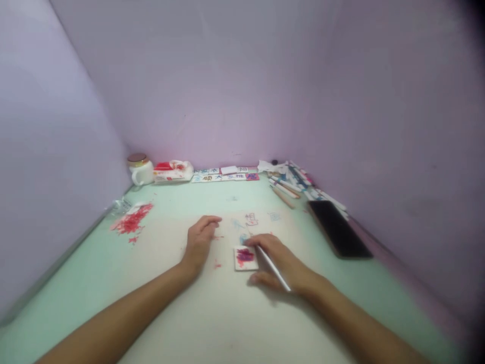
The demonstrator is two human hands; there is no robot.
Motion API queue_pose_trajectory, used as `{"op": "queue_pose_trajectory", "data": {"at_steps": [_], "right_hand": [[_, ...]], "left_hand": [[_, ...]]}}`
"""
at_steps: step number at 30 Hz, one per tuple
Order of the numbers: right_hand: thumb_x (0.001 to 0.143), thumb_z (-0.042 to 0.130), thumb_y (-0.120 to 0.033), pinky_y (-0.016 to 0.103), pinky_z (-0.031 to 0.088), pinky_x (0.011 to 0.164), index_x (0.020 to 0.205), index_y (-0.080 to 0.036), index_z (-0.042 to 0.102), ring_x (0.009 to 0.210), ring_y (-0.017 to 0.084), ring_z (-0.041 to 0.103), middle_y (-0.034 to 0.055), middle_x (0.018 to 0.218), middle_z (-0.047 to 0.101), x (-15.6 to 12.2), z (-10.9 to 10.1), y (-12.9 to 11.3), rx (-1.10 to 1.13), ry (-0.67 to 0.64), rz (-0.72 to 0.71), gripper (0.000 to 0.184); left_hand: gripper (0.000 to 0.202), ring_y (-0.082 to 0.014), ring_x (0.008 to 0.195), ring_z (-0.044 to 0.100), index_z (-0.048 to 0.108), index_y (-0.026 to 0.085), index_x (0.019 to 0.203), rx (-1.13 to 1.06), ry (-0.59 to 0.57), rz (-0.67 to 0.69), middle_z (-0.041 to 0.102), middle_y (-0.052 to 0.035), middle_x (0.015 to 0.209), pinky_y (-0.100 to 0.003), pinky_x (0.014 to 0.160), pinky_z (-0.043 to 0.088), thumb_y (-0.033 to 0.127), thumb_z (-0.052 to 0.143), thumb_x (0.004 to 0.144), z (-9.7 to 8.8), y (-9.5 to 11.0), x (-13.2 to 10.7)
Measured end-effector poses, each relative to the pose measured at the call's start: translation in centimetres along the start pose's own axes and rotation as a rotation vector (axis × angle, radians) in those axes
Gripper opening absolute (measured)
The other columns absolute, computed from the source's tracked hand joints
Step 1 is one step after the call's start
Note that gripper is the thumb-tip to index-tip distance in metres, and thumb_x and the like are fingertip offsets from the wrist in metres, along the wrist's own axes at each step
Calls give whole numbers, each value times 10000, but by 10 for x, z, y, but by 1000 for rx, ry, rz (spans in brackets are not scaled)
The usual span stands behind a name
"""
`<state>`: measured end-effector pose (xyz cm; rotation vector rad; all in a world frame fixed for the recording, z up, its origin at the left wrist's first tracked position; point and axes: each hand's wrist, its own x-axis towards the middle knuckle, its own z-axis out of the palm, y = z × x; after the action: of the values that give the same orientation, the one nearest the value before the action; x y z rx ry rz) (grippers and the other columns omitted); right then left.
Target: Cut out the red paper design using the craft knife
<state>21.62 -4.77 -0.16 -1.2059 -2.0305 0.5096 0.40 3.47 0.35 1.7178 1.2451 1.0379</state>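
A small square white tile [245, 259] with red and purple colouring lies on the table [182, 318]. My right hand [278, 263] is around its right side, fingertips at the far edge and thumb near the close corner. A slim white pen [273, 269] rests in that hand, slanting back towards the wrist. To the left of the tile, and apart from it, my left hand [200, 240] rests on the table with its fingers loosely stretched out and nothing visible in them. Coloured character marks [251, 219] show on the tabletop beyond the tile.
Red shavings [133, 221] are heaped at the left. A lidded mug [142, 172], a wipes pack [173, 173] and rows of character tiles [224, 177] line the back wall. Several pens [286, 188] and a dark phone [339, 230] lie along the right.
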Motion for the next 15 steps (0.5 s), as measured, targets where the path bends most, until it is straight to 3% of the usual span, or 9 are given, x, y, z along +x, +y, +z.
{"op": "queue_pose_trajectory", "data": {"at_steps": [4, 8, 12, 15], "right_hand": [[642, 817, -262, 410, 511, 776, 986, -194, 594, 864, 246, 600, 81, 945, 657, -3, 10, 1, -61, 80, 38, 416], [704, 767, -248, 418, 497, 766, 998, -185, 551, 869, 256, 593, 106, 945, 648, -7, 18, -4, -97, 230, 90, 369], [765, 708, -346, 395, 473, 783, 898, -192, 528, 911, 267, 607, 134, 968, 670, -7, 22, -11, -109, 432, 97, 272], [732, 691, -437, 336, 437, 634, 719, -218, 537, 659, 221, 590, 43, 706, 657, -7, 21, -18, -56, 385, 239, 268]], "left_hand": [[230, -151, 574, 508, 674, 161, 791, -4, 59, -44, 607, -13, 665, -264, 541, 401, 306, 512, 713, -3, -6, 20], [220, -137, 523, 481, 692, 166, 750, -22, 147, -37, 605, 4, 598, -251, 507, 375, 297, 551, 645, -14, -5, 38], [202, -143, 600, 510, 706, 183, 743, -40, 263, 50, 639, 5, 658, -258, 580, 407, 296, 591, 620, -33, 12, 50], [189, -150, 649, 534, 712, 197, 756, -41, 340, 126, 651, 6, 692, -261, 618, 425, 298, 609, 634, -45, 27, 56]]}}
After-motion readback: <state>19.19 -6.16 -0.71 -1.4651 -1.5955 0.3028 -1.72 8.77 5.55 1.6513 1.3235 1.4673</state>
